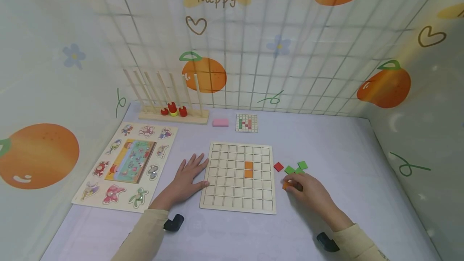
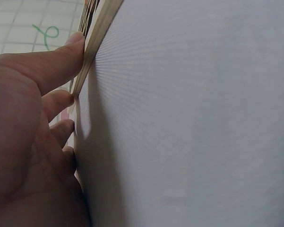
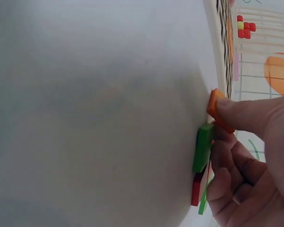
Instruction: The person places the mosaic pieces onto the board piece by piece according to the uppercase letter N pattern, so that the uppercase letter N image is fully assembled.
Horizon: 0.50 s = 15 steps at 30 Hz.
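A square wooden grid board (image 1: 226, 196) lies in the middle of the table, with two orange tiles (image 1: 248, 170) set in adjoining cells of one column. My left hand (image 1: 186, 178) rests flat with fingers spread, thumb and fingertips at the board's left edge. In the left wrist view the thumb (image 2: 66, 64) touches the board's side. To the right of the board, my right hand (image 1: 311, 192) pinches an orange tile (image 3: 217, 106) between thumb and fingers. Just beyond that hand lie a red tile (image 1: 278, 166) and several green tiles (image 1: 302, 165), one partly covered by the fingers.
On the left lies a picture puzzle board (image 1: 87, 202) with animal pieces. Behind it stands a wooden peg rack (image 1: 201, 120) with red and yellow beads. A pink block (image 1: 220, 123) and a small pattern card (image 1: 247, 123) lie beyond the grid board. Printed cloth walls surround the table.
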### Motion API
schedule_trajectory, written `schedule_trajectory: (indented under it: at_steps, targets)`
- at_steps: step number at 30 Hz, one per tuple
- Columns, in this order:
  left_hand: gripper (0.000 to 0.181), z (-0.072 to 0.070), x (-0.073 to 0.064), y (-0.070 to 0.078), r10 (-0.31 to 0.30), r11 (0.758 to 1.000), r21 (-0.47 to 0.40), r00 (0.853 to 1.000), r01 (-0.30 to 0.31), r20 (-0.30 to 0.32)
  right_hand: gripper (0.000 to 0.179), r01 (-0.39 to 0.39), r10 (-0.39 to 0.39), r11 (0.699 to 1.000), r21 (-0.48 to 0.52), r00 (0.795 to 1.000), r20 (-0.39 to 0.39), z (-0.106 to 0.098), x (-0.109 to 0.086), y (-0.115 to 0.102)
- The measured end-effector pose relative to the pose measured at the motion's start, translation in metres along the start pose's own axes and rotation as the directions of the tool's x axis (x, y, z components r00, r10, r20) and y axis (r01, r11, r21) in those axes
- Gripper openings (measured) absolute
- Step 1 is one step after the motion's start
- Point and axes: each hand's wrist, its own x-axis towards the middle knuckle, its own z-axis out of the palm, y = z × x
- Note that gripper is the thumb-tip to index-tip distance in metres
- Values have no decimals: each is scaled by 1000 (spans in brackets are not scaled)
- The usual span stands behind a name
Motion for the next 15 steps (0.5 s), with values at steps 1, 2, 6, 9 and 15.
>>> schedule_trajectory:
  at_steps: [1, 2, 6, 9, 15]
  targets:
    - [79, 0, 0, 0, 1, 1000, -2, 1000, -1, 1, 21, -3, 3, 1000, 11, 1000, 7, 0, 0, -1]
    - [79, 0, 0, 0, 0, 1000, -2, 1000, 0, 2, 22, -6, 6, 1000, 21, 1000, 12, 0, 1, -1]
    - [79, 0, 0, 0, -1, 1000, 1, 1000, 1, 3, 25, -23, 22, 998, 63, 999, 23, 1, 2, -2]
    - [79, 0, 0, 0, -4, 1000, 4, 1000, 4, 5, 29, -31, 30, 996, 82, 999, 17, 2, 3, -1]
    - [79, 0, 0, 0, 2, 1000, 7, 1000, -2, 3, 25, -58, 56, 991, 118, 998, 15, 4, 8, -4]
